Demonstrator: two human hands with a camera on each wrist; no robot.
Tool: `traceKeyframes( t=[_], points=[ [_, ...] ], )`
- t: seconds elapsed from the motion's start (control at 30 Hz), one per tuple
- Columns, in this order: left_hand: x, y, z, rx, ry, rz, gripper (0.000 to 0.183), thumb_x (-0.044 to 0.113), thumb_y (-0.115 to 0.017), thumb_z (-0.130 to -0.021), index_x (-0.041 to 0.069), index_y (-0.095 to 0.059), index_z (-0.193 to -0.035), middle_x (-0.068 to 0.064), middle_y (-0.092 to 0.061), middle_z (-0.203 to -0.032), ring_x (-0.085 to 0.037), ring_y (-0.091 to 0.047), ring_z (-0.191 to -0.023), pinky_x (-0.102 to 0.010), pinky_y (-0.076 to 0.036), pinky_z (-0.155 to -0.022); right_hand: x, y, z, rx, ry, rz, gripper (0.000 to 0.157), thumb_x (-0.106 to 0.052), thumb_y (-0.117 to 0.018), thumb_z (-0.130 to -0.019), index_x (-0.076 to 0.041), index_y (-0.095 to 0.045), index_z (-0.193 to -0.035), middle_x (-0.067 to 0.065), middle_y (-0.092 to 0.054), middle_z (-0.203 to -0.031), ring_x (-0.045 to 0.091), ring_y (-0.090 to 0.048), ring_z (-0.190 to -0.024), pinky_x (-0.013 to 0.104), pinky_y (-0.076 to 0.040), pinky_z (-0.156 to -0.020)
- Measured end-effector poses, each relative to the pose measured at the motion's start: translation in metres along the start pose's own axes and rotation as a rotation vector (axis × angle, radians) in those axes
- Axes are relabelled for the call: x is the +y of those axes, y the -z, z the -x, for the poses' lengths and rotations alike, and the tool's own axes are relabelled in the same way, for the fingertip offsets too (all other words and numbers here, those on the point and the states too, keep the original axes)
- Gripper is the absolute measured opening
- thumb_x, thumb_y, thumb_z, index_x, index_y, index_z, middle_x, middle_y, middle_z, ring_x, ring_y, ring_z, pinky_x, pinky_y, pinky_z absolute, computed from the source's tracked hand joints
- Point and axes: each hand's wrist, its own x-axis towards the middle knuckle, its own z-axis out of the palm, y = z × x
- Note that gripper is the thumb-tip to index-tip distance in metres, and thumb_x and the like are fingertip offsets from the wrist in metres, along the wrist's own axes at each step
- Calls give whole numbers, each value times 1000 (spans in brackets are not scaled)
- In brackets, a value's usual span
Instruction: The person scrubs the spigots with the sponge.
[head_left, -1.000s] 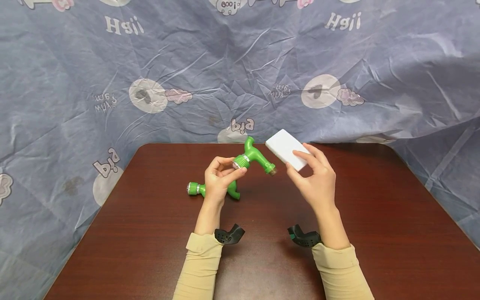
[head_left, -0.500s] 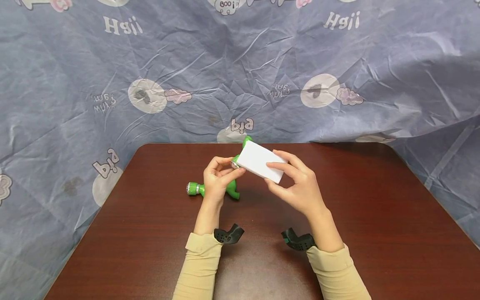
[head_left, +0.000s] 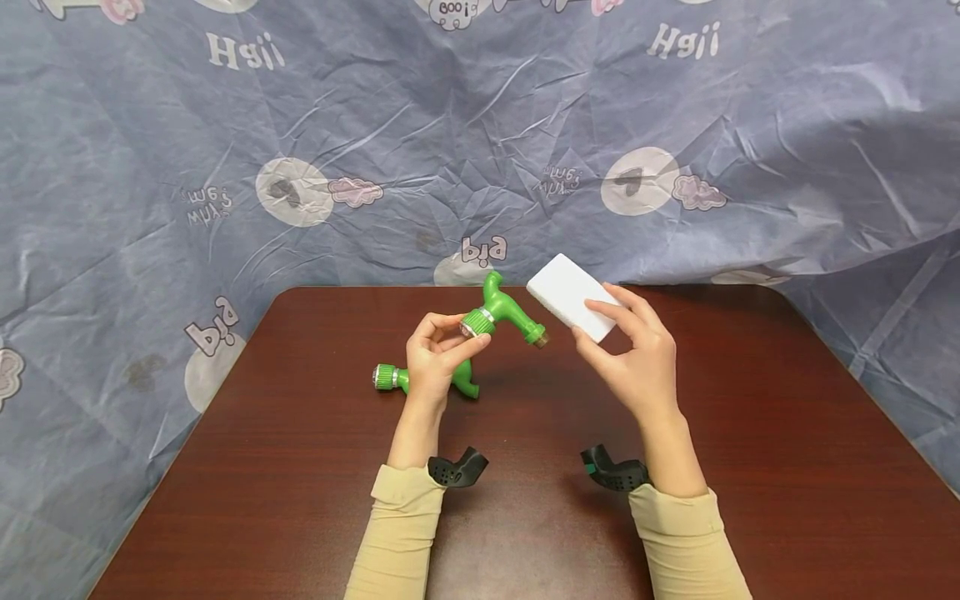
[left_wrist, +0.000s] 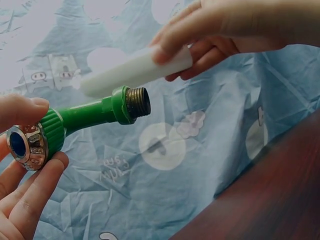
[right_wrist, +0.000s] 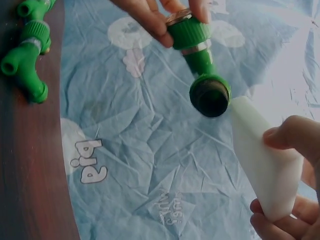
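Note:
In the head view my left hand (head_left: pixel 435 354) pinches a green faucet (head_left: pixel 507 310) by its ribbed knob, above the table. The knob has a silver cap, and the threaded brass end (left_wrist: pixel 138 102) points right toward my other hand. My right hand (head_left: pixel 637 354) grips a white sponge block (head_left: pixel 572 293) between thumb and fingers, just right of the faucet. The right wrist view shows the sponge's upper end close beside the faucet's open threaded end. Partly hidden behind my left hand, more green faucet parts (head_left: pixel 387 377) lie on the table.
The dark reddish-brown table (head_left: pixel 517 533) spans the front. Behind it hangs a wrinkled blue-grey cloth (head_left: pixel 450 150) with printed cartoons and letters. Black devices are worn on the left wrist (head_left: pixel 457 468) and the right wrist (head_left: pixel 615 469).
Half a second ago the sponge was farther left, in front of the faucet and covering most of it. My right hand has drawn it back to the right. The left hand has hardly moved.

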Motion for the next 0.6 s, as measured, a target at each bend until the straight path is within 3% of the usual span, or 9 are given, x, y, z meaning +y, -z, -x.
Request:
traceKeyframes(
  t=[0.1,0.33,0.47,0.6],
  points=[
    [0,0,0,-11,-2,2,41,-18,-70,-65,15,-63,-88,-6,-66,-96,-16,-68,-76,-28,-56,-68,-4,-2,0,-9,-13,-36,29,-8,-79,-68,-8,-73,-96,9,-65,-112,25,-61,-101,13,-40,-81],
    [-1,0,0,-12,-2,6,39,-19,-70,-66,13,-63,-89,-7,-66,-97,-17,-68,-75,-30,-57,-67,-4,-5,4,-177,-124,-65,26,-10,-78,-74,-6,-73,-99,8,-66,-109,19,-63,-93,13,-49,-73],
    [0,1,0,-7,3,10,39,-19,-69,-66,13,-63,-89,-7,-65,-96,-17,-68,-75,-30,-57,-67,-4,-3,4,-152,-202,-61,26,-10,-77,-75,-6,-73,-101,8,-66,-110,17,-63,-92,10,-48,-74],
    [1,0,1,-21,6,5,39,-18,-69,-67,14,-63,-89,-6,-65,-97,-16,-67,-76,-29,-56,-68,-8,-4,3,-155,-238,-153,29,-8,-77,-76,-5,-71,-105,9,-65,-113,17,-62,-98,12,-49,-79]
  ],
)
